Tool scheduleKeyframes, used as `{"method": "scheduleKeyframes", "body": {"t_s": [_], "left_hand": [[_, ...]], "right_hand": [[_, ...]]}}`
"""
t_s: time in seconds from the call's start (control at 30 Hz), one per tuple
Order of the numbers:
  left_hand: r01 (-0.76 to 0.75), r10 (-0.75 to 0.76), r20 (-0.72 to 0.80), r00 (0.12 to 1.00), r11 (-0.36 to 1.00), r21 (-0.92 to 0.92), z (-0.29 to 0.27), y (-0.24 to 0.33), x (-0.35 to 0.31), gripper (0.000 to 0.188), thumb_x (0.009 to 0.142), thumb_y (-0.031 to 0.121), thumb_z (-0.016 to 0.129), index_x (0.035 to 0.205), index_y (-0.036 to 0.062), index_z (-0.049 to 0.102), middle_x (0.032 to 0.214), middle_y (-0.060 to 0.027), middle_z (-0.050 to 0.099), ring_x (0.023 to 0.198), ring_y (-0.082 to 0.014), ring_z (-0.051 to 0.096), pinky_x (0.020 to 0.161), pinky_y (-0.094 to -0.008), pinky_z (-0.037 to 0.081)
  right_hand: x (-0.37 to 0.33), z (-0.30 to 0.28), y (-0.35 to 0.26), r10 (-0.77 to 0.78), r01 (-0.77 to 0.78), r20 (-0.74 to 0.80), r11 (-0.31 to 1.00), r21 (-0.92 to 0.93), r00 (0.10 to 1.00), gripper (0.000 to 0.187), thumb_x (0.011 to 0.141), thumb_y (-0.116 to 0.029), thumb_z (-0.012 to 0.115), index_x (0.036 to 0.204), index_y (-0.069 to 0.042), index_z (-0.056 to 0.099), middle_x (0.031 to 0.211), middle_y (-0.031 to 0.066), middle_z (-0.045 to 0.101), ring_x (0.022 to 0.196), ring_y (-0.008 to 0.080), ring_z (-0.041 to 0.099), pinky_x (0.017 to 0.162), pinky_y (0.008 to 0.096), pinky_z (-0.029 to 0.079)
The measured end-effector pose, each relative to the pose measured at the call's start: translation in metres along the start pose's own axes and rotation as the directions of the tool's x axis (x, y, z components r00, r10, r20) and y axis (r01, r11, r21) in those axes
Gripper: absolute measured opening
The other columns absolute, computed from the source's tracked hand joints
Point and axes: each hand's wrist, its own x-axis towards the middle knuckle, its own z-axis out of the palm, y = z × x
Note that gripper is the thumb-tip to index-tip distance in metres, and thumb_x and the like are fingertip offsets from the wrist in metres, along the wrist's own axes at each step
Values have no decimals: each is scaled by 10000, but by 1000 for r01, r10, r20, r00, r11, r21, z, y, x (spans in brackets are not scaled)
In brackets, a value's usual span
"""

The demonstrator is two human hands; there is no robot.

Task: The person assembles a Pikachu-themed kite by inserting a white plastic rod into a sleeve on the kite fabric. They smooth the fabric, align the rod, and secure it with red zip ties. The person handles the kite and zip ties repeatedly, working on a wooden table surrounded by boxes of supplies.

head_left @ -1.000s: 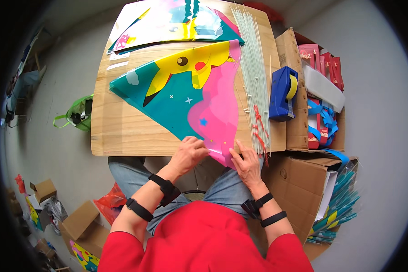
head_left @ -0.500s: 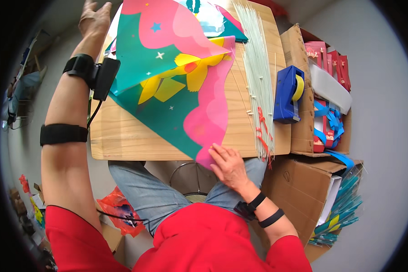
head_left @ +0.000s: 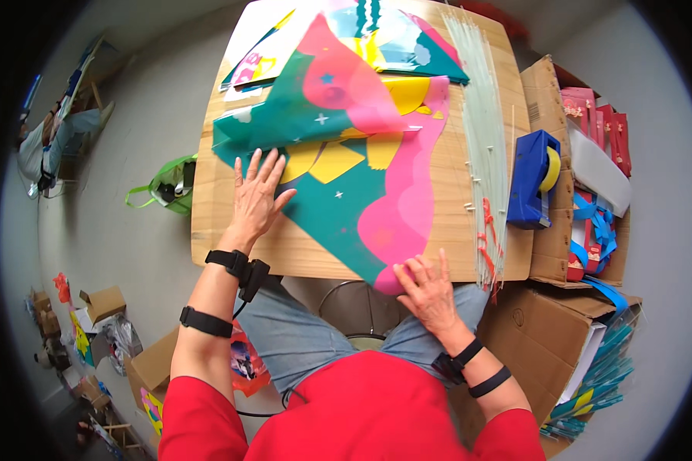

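A thin printed sheet [head_left: 338, 192] in green and pink with yellow shapes, like a kite sail, lies folded over on the wooden table [head_left: 300, 257]. Its near pink corner hangs just past the table's front edge. My left hand [head_left: 257, 200] lies on the sheet's left edge by the fold, fingers spread. At the near corner is my right hand [head_left: 427, 296], its fingers apart and the foremost one touching the pink tip; no grip shows there. The upper flap is raised and rippled along the fold.
More printed sheets [head_left: 407, 46] lie at the table's far end. Along its right side runs a bundle of thin pale rods [head_left: 486, 154] with red ties. A blue tape dispenser [head_left: 532, 180] stands beside them. Cardboard boxes [head_left: 550, 253] flank the right edge; a green bag [head_left: 175, 184] is at left.
My left hand has come down from beyond the far left onto the sheet's left edge. The raised flap has dropped back somewhat. My right hand stays at the near corner, its fingers more spread.
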Motion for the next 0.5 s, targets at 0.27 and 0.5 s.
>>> {"method": "scheduleKeyframes", "body": {"t_s": [0.27, 0.5], "left_hand": [[158, -155, 59, 986, 987, -44, -12, -2, -76, 441, 831, 316, 595, 1188, 62, 546, 1267, -93, 502, 1120, -271, 464, 962, -402, 340], [212, -212, -30, 977, 977, -10, -3, 43, -118, 537, 805, 315, 623, 1266, 81, 482, 1309, -82, 463, 1122, -309, 436, 966, -397, 347]], "right_hand": [[-10, -6, 23, 337, -362, -145, 910, -204, 930, 572, 771, -318, 634, 1274, -94, 479, 1345, 106, 412, 1255, 284, 360, 1088, 530, 151], [34, 9, 18, 159, -163, -51, 982, -97, 986, 620, 802, -339, 604, 1359, -174, 386, 1420, 98, 332, 1318, 271, 297, 1082, 508, 161]]}}
